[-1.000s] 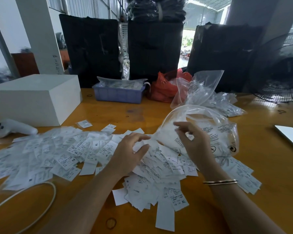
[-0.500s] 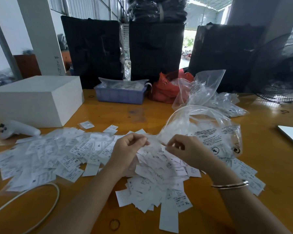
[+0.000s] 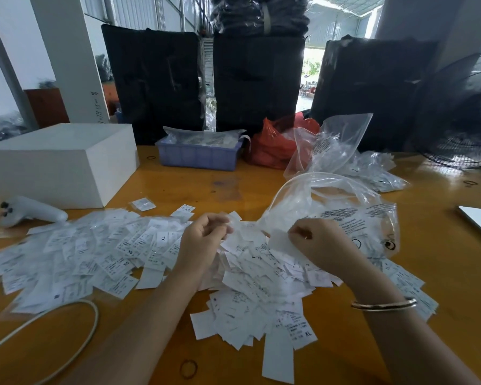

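white paper labels heaped on wooden table, under both hands. left hand pinches small label. right hand pinches blank label just beside clear bag.

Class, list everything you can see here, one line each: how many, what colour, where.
size labels: many, white, heaped middle and left
printed plastic bag: one, clear, right of heap
loose plastic bags: several, clear, right rear
carrier bag: one, red, rear middle
tray: one, blue, rear middle
box: one, white, left rear
controller: one, white, far left
cable: one, white, front left
wrapped bundles: at least three, black, behind everything
fan: one, black, far right
table: one, orange-brown, underneath
bangle: one, gold, right wrist
left hand: one, pinching a label, middle
right hand: one, pinching a label, beside the printed bag
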Available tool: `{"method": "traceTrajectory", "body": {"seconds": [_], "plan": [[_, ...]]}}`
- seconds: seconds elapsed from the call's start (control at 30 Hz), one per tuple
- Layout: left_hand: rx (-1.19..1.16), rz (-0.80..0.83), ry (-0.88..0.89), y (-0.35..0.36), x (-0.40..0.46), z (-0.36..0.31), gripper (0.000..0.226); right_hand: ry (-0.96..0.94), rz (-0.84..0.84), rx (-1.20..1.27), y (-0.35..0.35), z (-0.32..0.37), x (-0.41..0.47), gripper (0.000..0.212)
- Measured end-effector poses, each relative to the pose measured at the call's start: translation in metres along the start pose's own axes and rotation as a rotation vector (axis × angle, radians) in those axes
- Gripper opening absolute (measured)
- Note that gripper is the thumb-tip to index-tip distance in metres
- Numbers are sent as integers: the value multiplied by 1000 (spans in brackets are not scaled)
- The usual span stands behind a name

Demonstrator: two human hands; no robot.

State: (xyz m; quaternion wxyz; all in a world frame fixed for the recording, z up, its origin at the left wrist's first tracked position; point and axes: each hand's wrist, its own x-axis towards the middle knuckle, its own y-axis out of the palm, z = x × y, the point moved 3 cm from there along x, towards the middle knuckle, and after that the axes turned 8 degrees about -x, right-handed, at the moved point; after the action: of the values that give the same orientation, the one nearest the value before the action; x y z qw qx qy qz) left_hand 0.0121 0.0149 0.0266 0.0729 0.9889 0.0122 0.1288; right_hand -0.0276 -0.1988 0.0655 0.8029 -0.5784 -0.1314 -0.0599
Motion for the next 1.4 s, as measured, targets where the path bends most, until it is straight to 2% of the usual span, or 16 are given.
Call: {"method": "traceTrajectory", "body": {"seconds": [0.1, 0.17, 0.23, 0.3, 0.43, 0.53, 0.63, 0.77, 0.83, 0.9, 1.07, 1.13, 1.27, 1.4], "plan": [[50, -3, 13, -1, 0, -1, 19, 99, -141, 439, -2, 0, 2, 19], [103, -1, 21, 0, 0, 0, 17, 186, -84, 783, 6, 1, 1, 19], [119, 3, 34, 1, 0, 1, 16, 210, -45, 1000, 14, 6, -1, 19], [109, 24, 52, 3, -1, 0, 11, 174, -66, 1072, 17, 13, 0, 27], [121, 40, 82, 3, -1, -2, 13, 86, -75, 1056, 21, 22, 0, 38], [264, 73, 184, 3, -4, -6, 14, 48, -97, 1002, 20, 20, -2, 38], [442, 100, 318, 5, -8, -10, 18, 31, -56, 1120, 20, 20, -4, 33], [535, 85, 384, 5, -9, -12, 21, 50, -97, 979, 19, 23, -5, 7], [570, 82, 392, 5, -9, -12, 23, 41, -129, 887, 16, 27, -5, 24], [585, 81, 375, 5, -9, -12, 21, -10, -149, 776, 13, 32, -7, 31], [585, 129, 374, 6, -10, -11, 14, -251, -349, 407, 8, 48, -15, 13], [578, 157, 391, 7, -10, -12, 19, -297, -416, 273, 9, 53, -16, 12], [564, 199, 440, 10, -12, -13, 31, -268, -468, 178, 10, 50, -14, 11], [586, 188, 477, 12, -13, -14, 18, -207, -466, 181, 11, 43, -11, 11]]}}
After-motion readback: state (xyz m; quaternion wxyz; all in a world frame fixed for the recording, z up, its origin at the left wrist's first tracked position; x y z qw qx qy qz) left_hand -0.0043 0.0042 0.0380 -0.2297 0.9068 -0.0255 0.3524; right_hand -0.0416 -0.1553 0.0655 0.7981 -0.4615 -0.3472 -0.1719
